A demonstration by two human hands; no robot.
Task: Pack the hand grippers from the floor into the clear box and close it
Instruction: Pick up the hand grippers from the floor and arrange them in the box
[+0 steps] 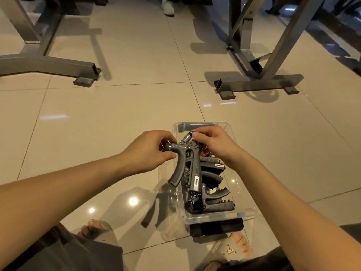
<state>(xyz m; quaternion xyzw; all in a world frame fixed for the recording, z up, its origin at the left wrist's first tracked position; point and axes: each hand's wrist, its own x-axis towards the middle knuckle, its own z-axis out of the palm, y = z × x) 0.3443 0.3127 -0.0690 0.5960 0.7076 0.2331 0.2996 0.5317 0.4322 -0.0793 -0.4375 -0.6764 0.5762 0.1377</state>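
Observation:
A clear plastic box point(246, 211) stands open on the tiled floor in front of me. Several black hand grippers point(212, 200) lie inside it. I hold another black hand gripper point(190, 169) above the box's left side, handles hanging down. My left hand point(150, 151) pinches its left top end. My right hand point(213, 143) pinches the top by the metal spring point(186, 137). The box's black latch point(216, 227) shows at its near end. I cannot make out a lid.
Grey metal frame feet stand on the floor at the far left point(58, 65) and far right point(259, 83). Someone's white shoe point(168, 7) is at the top. My bare feet point(93, 228) are near the box.

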